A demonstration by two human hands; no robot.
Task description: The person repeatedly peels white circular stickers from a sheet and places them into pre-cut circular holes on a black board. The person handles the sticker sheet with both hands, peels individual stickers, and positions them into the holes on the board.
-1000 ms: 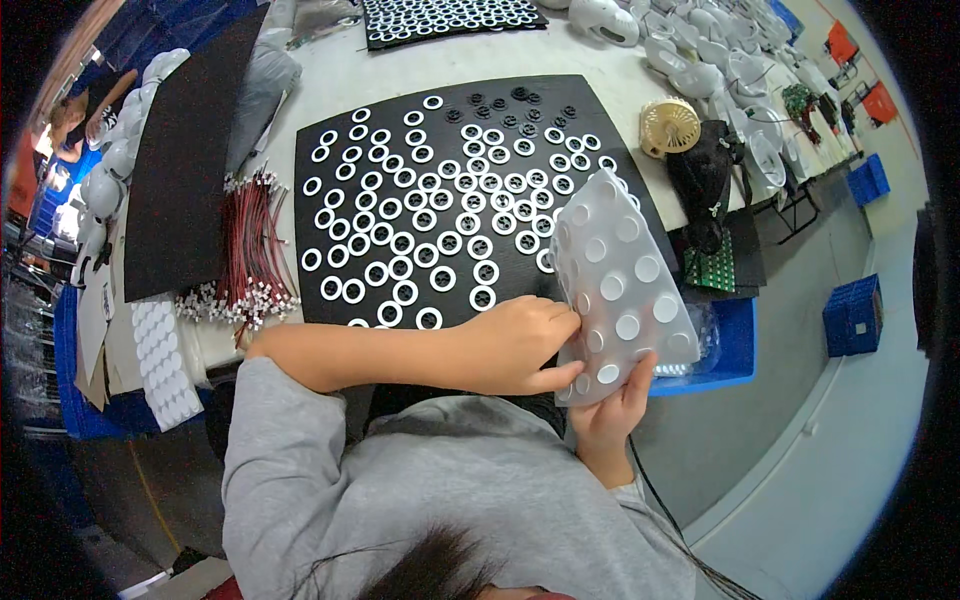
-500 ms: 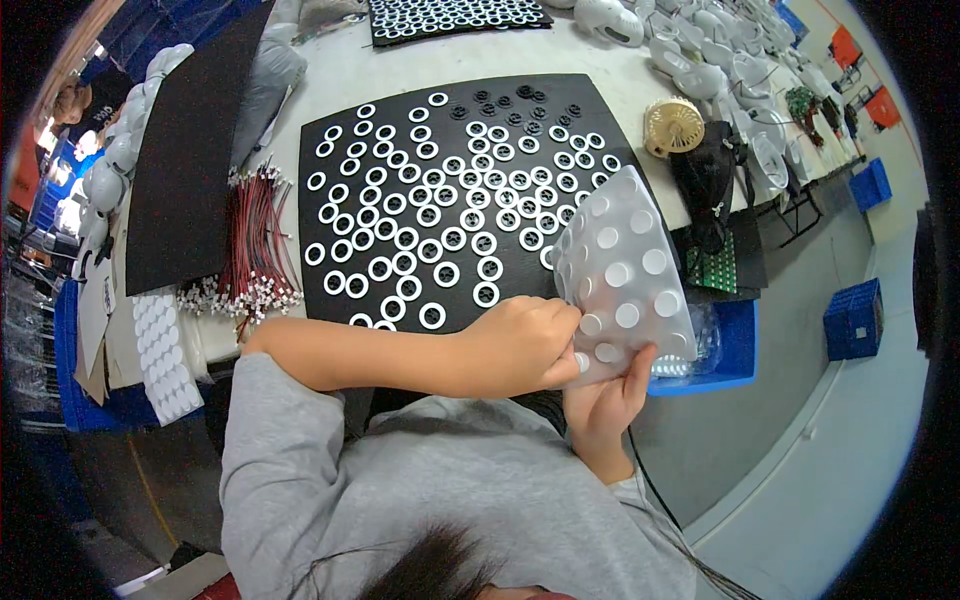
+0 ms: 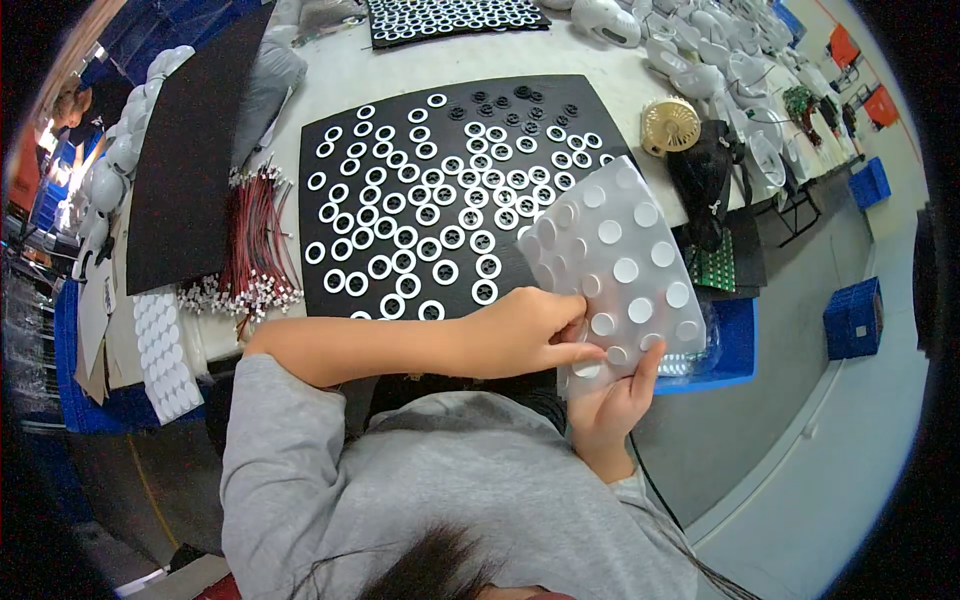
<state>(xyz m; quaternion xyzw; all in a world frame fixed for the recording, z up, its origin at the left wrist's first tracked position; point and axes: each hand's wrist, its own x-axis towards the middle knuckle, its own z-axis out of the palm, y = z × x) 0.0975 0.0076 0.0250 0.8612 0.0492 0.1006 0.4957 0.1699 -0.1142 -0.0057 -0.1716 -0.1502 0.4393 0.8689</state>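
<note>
**Over the board's near right corner, a dotted sheet between two hands**

Above the near right corner of the black board [image 3: 570, 92], a translucent sheet [image 3: 607, 256] is held tilted, hiding that corner. Round whitish discs [image 3: 639, 310] sit across most of it. The right hand [image 3: 608, 415] grips its near edge, thumb on top, the other fingers underneath. The left hand [image 3: 542, 332] is at the sheet's left edge, thumb and curled forefinger close together; whether they pinch the sheet or a disc, I cannot tell.

White rings [image 3: 428, 240] spread from the board's left edge to its right, many with dark pieces visible inside. Judging by how they lie, much of the board is already ringed. Toward its far edge, right of the middle, a small cluster of black pieces [image 3: 512, 119] has no rings. Plenty of discs remain on the sheet; whether any ring carries one is too small to tell.

At the tabletop's [image 3: 335, 75] far edge, a second board [image 3: 455, 20] bears ringed pieces in tight rows. Red and black wires [image 3: 250, 240] lie beside the black board's left edge.
</note>
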